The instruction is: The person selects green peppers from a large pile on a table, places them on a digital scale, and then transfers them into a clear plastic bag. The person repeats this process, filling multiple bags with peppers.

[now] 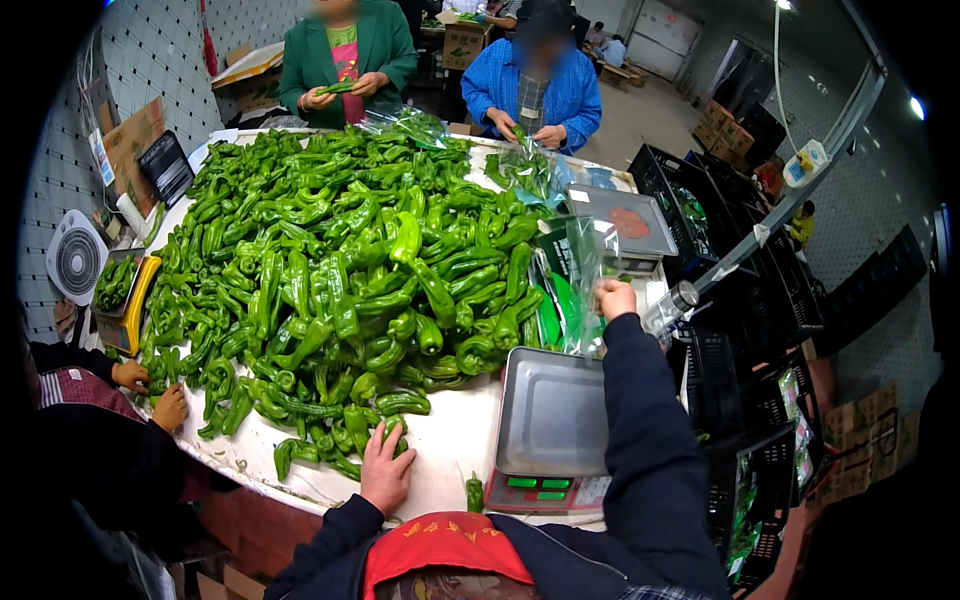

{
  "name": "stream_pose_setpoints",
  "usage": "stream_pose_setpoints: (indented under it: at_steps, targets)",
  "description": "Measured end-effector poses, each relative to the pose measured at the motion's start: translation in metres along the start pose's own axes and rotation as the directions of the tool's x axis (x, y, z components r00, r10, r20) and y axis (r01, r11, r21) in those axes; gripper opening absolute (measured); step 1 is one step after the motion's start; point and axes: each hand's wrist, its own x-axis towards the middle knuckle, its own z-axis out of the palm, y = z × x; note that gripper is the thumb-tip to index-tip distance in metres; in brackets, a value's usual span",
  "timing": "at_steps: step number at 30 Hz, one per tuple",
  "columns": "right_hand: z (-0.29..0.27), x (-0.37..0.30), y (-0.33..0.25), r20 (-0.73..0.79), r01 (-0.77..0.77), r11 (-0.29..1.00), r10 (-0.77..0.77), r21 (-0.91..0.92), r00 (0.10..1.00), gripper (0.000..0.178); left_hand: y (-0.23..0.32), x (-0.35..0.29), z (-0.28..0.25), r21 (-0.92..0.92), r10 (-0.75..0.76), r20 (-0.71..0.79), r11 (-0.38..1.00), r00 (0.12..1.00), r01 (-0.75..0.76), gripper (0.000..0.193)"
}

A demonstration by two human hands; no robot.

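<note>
A large heap of long green peppers [330,270] covers most of the white table. At its near edge my left hand [387,470] rests with fingers spread, its fingertips touching a pepper there. My right arm stretches forward over the right side of the digital scale [553,410], whose metal pan is bare. Beyond the scale, my right hand [616,298] is closed at the edge of a clear plastic bag [590,255] in a stack of printed green-and-clear bags. A single small pepper [474,492] lies left of the scale's display.
Two co-workers across the table handle peppers and bags; another person's hands [170,408] touch the heap at left. A second scale [625,220] stands far right, an orange one [140,305] far left. Black crates [715,385] line the right, beside a slanting metal post [760,235].
</note>
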Motion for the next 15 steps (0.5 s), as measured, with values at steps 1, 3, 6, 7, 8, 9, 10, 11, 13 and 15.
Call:
stream_pose_setpoints:
  at_steps: [1, 3, 6, 7, 8, 9, 10, 11, 13, 15]
  targets:
    - [-0.006, 0.003, 0.007, 0.086, 0.414, 0.657, -0.471, -0.629, 0.878, 0.016, 0.000, 0.001, 0.000, -0.005, 0.004, 0.000, 1.000, 1.000, -0.004, 0.019]
    - [-0.020, 0.006, -0.016, -0.036, 0.157, 0.988, -0.157, 0.001, 0.987, 0.022, 0.000, -0.002, 0.003, -0.009, 0.004, -0.001, 1.000, 1.000, -0.004, 0.017]
    - [-0.036, 0.013, -0.018, -0.106, 0.357, 0.933, -0.360, -0.041, 0.927, 0.015, -0.004, -0.004, 0.007, -0.011, 0.009, -0.003, 1.000, 1.000, -0.009, 0.017]
    - [-0.039, 0.018, -0.016, -0.001, 0.335, 0.761, -0.403, -0.556, 0.915, 0.013, -0.003, -0.002, 0.006, -0.009, 0.016, 0.000, 1.000, 1.000, -0.016, 0.018]
    - [-0.046, 0.012, -0.010, -0.077, 0.311, 0.746, -0.435, -0.588, 0.897, 0.012, -0.003, -0.001, 0.006, -0.007, 0.026, 0.004, 1.000, 1.000, -0.026, 0.018]
    - [-0.048, 0.010, -0.020, -0.196, 0.362, 0.876, -0.434, -0.319, 0.879, 0.011, -0.003, -0.001, 0.006, -0.007, 0.022, 0.010, 1.000, 1.000, -0.022, 0.020]
    - [-0.051, 0.004, -0.028, -0.179, 0.314, 0.928, -0.281, 0.199, 0.943, 0.011, -0.006, -0.002, 0.007, -0.009, 0.020, 0.016, 1.000, 1.000, -0.020, 0.022]
    - [-0.057, -0.003, -0.035, -0.080, 0.167, 0.733, -0.153, 0.659, 0.985, 0.011, -0.007, -0.002, 0.007, -0.012, 0.019, 0.022, 1.000, 1.000, -0.018, 0.024]
    - [-0.050, -0.037, -0.067, -0.007, 0.208, 0.732, -0.267, 0.649, 0.964, 0.014, -0.005, -0.005, 0.003, -0.007, -0.001, 0.036, 1.000, 0.999, 0.001, 0.027]
    - [-0.047, -0.069, -0.069, 0.062, 0.216, 0.764, -0.317, 0.608, 0.946, 0.015, -0.002, 0.001, 0.002, -0.053, -0.022, 0.015, 0.998, 1.000, 0.023, 0.031]
